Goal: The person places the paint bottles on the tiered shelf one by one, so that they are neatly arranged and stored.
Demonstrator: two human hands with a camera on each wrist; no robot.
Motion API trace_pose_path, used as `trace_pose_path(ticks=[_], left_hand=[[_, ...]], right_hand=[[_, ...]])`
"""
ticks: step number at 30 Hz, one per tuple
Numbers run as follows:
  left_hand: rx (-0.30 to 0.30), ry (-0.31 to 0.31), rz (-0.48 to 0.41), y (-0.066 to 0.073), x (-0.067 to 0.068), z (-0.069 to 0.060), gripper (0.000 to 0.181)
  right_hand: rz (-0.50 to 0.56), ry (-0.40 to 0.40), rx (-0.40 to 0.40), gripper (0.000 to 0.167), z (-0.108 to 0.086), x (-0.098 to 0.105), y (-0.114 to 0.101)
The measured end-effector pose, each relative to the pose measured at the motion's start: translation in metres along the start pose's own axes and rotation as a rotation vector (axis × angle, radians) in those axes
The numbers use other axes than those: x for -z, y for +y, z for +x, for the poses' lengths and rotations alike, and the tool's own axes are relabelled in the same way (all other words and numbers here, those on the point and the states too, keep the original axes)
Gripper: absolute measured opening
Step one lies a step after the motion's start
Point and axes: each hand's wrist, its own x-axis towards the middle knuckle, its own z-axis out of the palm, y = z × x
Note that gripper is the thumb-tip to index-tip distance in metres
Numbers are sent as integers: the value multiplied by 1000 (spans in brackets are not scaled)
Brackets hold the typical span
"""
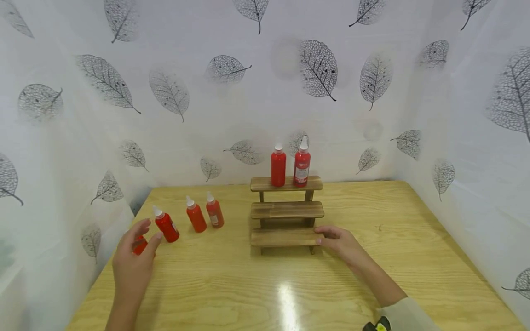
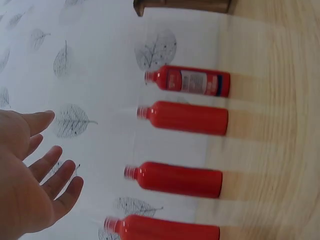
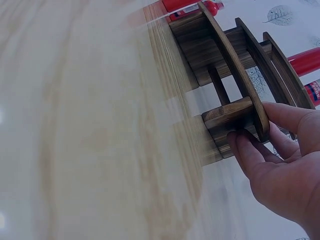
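Note:
A three-step wooden display stand (image 1: pixel 286 237) stands on the table. My right hand (image 1: pixel 341 246) pinches the right end of its lowest step; in the right wrist view the thumb (image 3: pixel 282 115) lies over the board and fingers reach beneath it. Two red squeeze bottles with white nozzle tips, one plain (image 1: pixel 278 169) and one with its label showing (image 1: pixel 302 170), stand on the top step. My left hand (image 1: pixel 134 262) is at the left, fingers spread and loosely bent, holding nothing. Behind it a red bottle (image 1: pixel 140 245) is partly hidden.
More red bottles stand in a slanting row on the table's left: one near my left fingers (image 1: pixel 167 228), one further along (image 1: pixel 196 218) and one nearest the stand (image 1: pixel 215 214). Leaf-print white sheeting (image 1: pixel 256 105) hangs behind and beside the wooden table (image 1: pixel 232 285).

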Motion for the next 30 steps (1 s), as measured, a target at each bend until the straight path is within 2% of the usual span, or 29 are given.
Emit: trace_pose_path(ticks=[5, 12, 16, 22, 26, 30], left_hand=[[98, 33, 43, -11, 13, 2, 50], [190, 54, 64, -26, 24, 9, 54], [271, 29, 42, -39, 24, 16, 58], [403, -46, 37, -56, 24, 26, 65], [430, -92, 66, -62, 24, 30, 67], [420, -135, 104, -69, 24, 34, 70]], right_hand=[[1, -5, 7, 48, -1, 0, 1], [-4, -6, 9, 49, -1, 0, 1], [-9, 2, 8, 47, 0, 0, 1], [-2, -1, 8, 47, -1, -1, 1], [-3, -10, 7, 47, -1, 0, 0], [-4, -14, 8, 48, -2, 1, -1]])
